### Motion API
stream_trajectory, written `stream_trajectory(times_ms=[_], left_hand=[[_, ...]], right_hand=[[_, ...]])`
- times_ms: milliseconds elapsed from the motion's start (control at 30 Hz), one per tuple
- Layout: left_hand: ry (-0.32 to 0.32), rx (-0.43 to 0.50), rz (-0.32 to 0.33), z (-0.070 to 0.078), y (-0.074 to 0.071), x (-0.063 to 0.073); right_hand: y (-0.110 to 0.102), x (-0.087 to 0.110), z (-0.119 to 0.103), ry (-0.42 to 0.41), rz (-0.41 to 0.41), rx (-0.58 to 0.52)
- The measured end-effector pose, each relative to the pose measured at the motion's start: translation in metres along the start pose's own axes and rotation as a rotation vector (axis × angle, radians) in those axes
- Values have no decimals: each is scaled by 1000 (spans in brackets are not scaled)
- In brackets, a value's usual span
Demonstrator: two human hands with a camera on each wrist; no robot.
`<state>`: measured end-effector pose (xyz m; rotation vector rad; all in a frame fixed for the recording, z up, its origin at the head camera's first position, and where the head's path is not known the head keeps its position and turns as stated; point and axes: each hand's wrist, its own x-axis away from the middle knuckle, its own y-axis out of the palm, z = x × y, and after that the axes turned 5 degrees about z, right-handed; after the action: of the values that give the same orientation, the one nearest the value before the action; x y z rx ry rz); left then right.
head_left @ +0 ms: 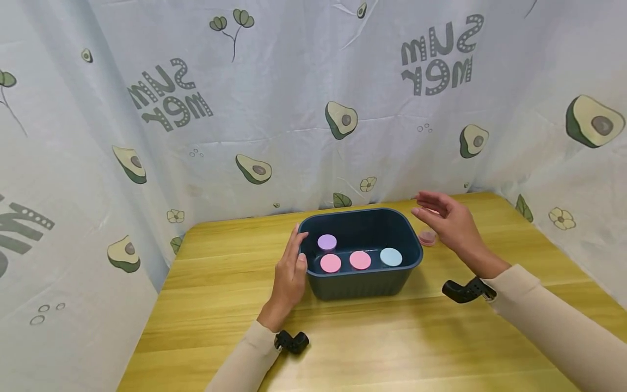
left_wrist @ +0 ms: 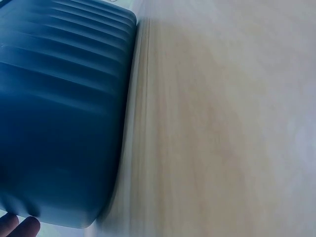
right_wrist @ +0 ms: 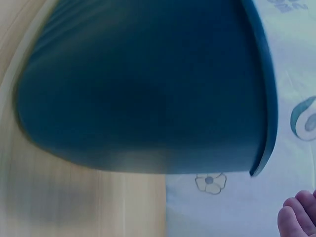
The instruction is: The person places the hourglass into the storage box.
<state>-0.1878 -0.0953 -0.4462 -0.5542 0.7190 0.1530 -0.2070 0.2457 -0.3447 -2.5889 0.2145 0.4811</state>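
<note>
Bright head view, hazier wrist views

Diffuse light fills the head view; pale glare marks the near worktop [head_left: 372, 348], with faint shadow right of it. Both wrist views are bluish and soft, the tub [left_wrist: 54, 128] very dark.

Arms [head_left: 553, 321] extended forward; left hand [head_left: 290, 276] with fingers upward; right hand [head_left: 453, 224] raised, fingers pointing inward.

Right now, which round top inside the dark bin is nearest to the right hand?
The light blue top, rightmost in the bin; the two pink tops and the purple top sit farther left.
</note>
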Motion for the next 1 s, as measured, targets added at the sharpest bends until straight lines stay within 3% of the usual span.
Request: stream_trajectory(times_ms=[600,1000], left_hand=[[-15,5,-10,2,-1,-1],[-11,11,3,2,0,0]], right_hand=[[-12,-8,28,30,75,19],[-12,-11,41,76,79,67]])
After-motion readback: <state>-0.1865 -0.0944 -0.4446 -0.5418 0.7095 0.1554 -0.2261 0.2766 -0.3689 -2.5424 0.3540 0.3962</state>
